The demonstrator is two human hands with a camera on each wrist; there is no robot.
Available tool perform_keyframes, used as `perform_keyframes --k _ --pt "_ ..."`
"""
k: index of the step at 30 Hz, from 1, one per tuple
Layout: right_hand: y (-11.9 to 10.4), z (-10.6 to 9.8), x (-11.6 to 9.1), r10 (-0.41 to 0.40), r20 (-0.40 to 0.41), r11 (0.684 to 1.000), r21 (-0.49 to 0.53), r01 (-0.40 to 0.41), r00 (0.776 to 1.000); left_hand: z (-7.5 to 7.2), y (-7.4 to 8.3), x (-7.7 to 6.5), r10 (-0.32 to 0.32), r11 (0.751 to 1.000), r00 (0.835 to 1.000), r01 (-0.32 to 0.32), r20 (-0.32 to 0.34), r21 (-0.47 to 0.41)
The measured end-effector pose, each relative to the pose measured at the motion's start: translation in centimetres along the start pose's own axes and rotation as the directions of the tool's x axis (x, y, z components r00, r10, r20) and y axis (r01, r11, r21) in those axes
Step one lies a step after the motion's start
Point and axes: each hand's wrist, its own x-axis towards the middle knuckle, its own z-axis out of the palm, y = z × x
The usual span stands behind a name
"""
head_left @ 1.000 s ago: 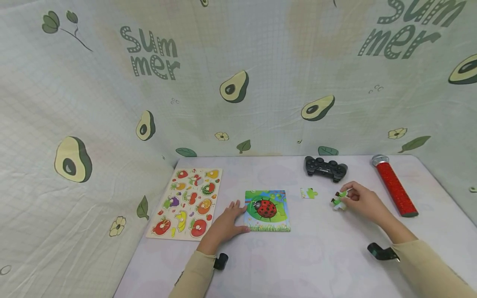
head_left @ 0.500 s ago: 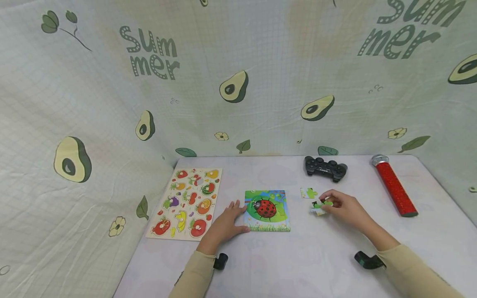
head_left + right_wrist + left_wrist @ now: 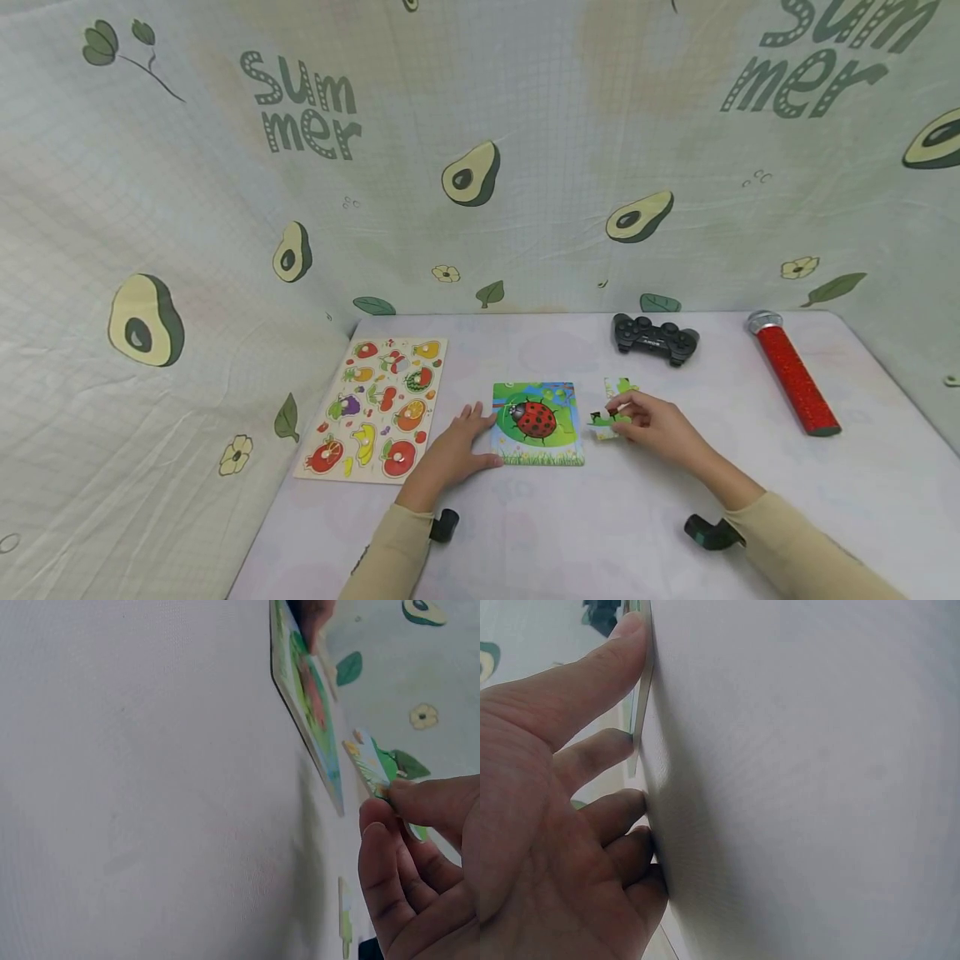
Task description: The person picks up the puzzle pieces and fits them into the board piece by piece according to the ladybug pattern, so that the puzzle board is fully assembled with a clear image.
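A square ladybug jigsaw puzzle (image 3: pixel 534 419) lies flat mid-table. My left hand (image 3: pixel 452 452) rests at its left side, fingers spread; in the left wrist view the thumb and index fingertips meet the board's edge (image 3: pixel 641 705). Just right of the puzzle, my right hand (image 3: pixel 660 427) pinches a jigsaw piece (image 3: pixel 600 425) between thumb and fingers. In the right wrist view this piece (image 3: pixel 366 765) is tilted and raised off the table, with green and flowery print, partly covered by the fingertips. Behind the right hand, another jigsaw piece (image 3: pixel 613 386) lies on the table, partly hidden.
On the left lies a fruit peg board (image 3: pixel 382 408), its near right corner next to my left forearm. A black game controller (image 3: pixel 655 339) sits at the back right. Farther right is a red glittery microphone (image 3: pixel 797 375). A printed cloth (image 3: pixel 555 167) hangs behind the table.
My right hand has moved left with the jigsaw piece, from near the controller to beside the puzzle's right edge. My left hand has stayed in place.
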Motion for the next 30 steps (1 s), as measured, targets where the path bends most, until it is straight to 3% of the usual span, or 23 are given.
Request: perform_keyframes --k 16,30 --pt "-1.3 5.0 1.3 -0.189 0.065 0.982 0.007 0.189 0.980 0.0 -0.1 -0.1 -0.003 1.000 1.000 0.003 0.004 -0.009" --pt "-2.4 8.5 2.5 -0.161 0.050 0.977 -0.136 0.166 0.986 -0.1 -0.1 0.0 0.002 1.000 1.000 -0.002 0.005 -0.010"
